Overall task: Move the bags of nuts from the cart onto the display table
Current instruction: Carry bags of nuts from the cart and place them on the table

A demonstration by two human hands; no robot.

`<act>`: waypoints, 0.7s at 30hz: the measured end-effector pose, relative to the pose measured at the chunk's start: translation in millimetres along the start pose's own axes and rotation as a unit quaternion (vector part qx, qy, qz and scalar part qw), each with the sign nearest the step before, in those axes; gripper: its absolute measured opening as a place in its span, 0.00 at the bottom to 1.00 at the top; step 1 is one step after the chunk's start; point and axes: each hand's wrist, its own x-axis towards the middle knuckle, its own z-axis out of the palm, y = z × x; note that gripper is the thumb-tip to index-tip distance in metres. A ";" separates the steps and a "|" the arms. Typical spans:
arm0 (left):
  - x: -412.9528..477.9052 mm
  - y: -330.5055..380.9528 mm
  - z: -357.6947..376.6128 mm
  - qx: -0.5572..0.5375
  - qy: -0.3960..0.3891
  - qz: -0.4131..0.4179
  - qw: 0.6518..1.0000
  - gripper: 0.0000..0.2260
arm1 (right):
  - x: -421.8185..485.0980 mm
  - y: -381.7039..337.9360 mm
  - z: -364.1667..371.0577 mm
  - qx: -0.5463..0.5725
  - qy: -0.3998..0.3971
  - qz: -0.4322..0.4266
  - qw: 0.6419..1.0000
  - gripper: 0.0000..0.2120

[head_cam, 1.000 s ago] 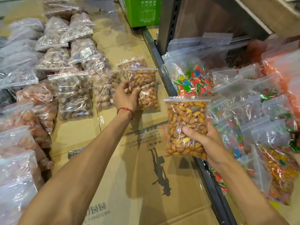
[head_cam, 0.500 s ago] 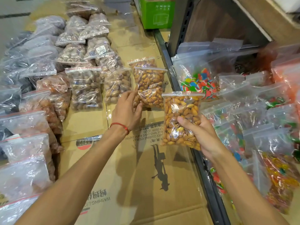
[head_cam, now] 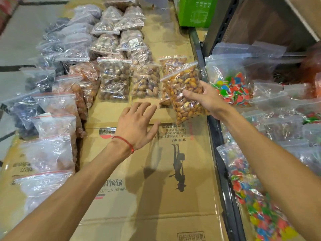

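My right hand (head_cam: 207, 99) grips a clear zip bag of golden nuts (head_cam: 184, 91) and holds it tilted over the stack of like bags (head_cam: 171, 62) lying on the cardboard-covered display table (head_cam: 156, 188). My left hand (head_cam: 136, 124), with a red string at the wrist, hovers open with spread fingers above the bare cardboard just left of that bag and holds nothing. Rows of brown nut bags (head_cam: 113, 80) lie to the left of the stack. The cart (head_cam: 224, 153) stands at the right, its dark rail along the table's edge.
Bags of coloured candy (head_cam: 231, 86) and other sweets fill the cart on the right. Dark and pale dried-goods bags (head_cam: 52, 119) line the table's left side. A green box (head_cam: 196, 11) stands at the back. Bare cardboard lies near me.
My right hand has carried the nut bag left and forward from over the cart to over the stack. My left hand has let go of the laid bag and drawn back, open.
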 end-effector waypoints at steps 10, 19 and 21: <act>-17.9 5.8 -2.5 0.025 -0.032 -0.010 0.999 0.26 | 30.1 58.0 -5.6 -0.120 0.056 -0.051 0.990 0.47; -35.2 21.3 -17.4 0.030 -0.024 -0.013 0.999 0.25 | -25.8 49.3 17.5 -0.253 0.126 -0.037 0.959 0.36; -38.5 24.8 -20.8 0.033 -0.028 -0.012 0.999 0.25 | -37.6 49.2 20.5 -0.258 0.140 -0.048 0.955 0.34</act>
